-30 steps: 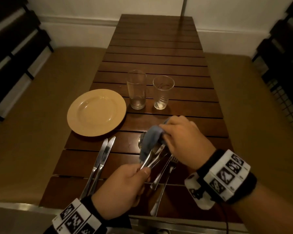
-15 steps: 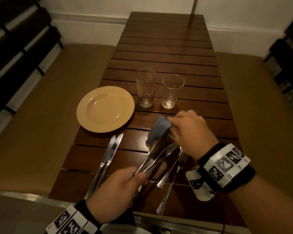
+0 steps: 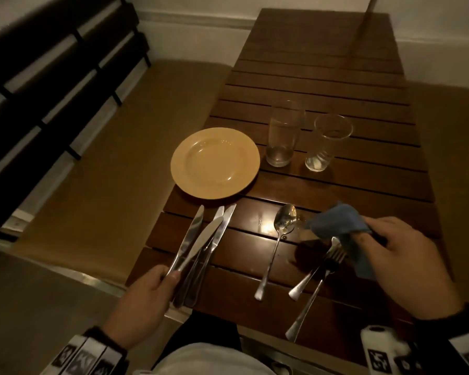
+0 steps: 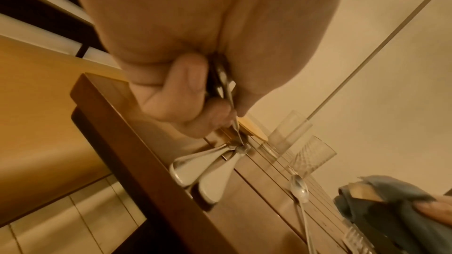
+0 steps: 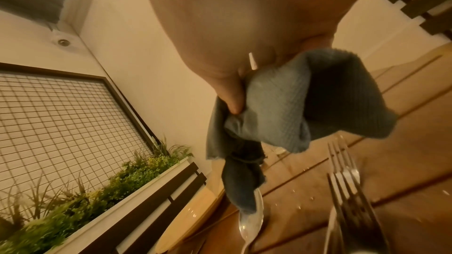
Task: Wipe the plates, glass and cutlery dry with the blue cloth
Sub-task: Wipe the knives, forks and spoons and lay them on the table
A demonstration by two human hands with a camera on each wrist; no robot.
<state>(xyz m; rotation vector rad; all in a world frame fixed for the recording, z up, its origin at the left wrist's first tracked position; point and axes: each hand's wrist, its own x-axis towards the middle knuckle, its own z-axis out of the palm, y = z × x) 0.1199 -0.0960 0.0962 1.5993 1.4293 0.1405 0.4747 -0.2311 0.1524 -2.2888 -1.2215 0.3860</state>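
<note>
Our left hand (image 3: 144, 301) clamps its fingers on a knife (image 3: 198, 243) over two others at seven o'clock, seemingly sorting wiped cutlery, while our right hand (image 3: 401, 255) bunches the blue cloth (image 3: 336, 221) above forks (image 3: 333, 257) at four o'clock.

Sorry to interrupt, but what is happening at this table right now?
A person is drying tableware. Their left hand grips a knife above two other knives, while the right hand holds the blue cloth over the forks. A spoon, a yellow plate and two glasses sit on the table.
</note>
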